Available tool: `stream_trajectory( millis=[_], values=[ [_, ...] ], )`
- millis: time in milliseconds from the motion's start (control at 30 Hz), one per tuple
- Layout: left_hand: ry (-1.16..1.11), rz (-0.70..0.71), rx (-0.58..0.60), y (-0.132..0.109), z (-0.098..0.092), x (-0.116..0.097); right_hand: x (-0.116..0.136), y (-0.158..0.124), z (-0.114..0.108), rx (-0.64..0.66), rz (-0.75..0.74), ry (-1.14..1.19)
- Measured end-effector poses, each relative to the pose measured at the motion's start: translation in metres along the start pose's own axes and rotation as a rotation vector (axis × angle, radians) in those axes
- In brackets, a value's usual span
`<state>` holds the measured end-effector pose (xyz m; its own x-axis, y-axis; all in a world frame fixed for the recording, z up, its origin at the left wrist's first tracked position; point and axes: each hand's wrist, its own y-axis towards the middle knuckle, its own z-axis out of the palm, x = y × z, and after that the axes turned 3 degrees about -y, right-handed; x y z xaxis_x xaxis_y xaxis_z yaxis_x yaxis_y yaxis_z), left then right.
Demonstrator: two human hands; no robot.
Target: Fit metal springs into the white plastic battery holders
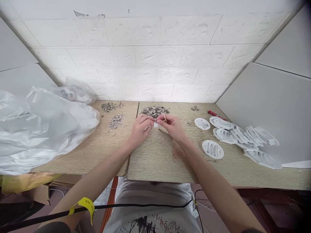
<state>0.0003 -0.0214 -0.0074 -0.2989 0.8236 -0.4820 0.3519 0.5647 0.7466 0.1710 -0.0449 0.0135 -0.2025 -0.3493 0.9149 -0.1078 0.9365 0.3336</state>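
Note:
Close together over the middle of the table, both hands meet at a small white plastic piece (155,124). My left hand (141,128) pinches it from the left side. On the other side, the fingertips of my right hand (173,126) are closed at its edge, and a slim brownish tool (165,118) pokes up between the fingers. A thin dark length (166,133) shows under that hand; whether it belongs to the same tool I cannot tell. Just beyond the fingers lies a heap of small metal parts (155,111). What the right fingertips pinch is mostly hidden.
Oval white plastic plates (213,149) lie to the right, several stacked loosely, near a red tool handle (216,114). Smaller piles of metal parts (117,121) sit at left. A large plastic bag (48,129) covers the left end. A black cable (136,205) crosses my lap.

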Motion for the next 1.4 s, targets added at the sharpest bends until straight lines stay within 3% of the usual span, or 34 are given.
stream_trajectory(
  millis=[467,767,1000,1167,1400],
  values=[
    [0.020,-0.027,-0.011,-0.001,0.001,0.000,0.004,-0.002,0.004,-0.063,-0.148,-0.343],
    [0.039,0.016,0.008,0.001,0.000,0.000,-0.003,0.000,0.004,-0.012,-0.007,-0.071],
    [0.130,0.196,-0.162,0.001,-0.001,-0.001,-0.001,0.000,0.003,-0.033,-0.029,0.117],
    [0.111,0.259,-0.236,0.001,-0.002,0.000,0.001,-0.005,0.011,-0.069,-0.087,0.031],
    [-0.007,0.216,-0.253,0.002,-0.002,0.001,0.006,-0.007,0.012,-0.098,-0.127,-0.050]
  ],
)
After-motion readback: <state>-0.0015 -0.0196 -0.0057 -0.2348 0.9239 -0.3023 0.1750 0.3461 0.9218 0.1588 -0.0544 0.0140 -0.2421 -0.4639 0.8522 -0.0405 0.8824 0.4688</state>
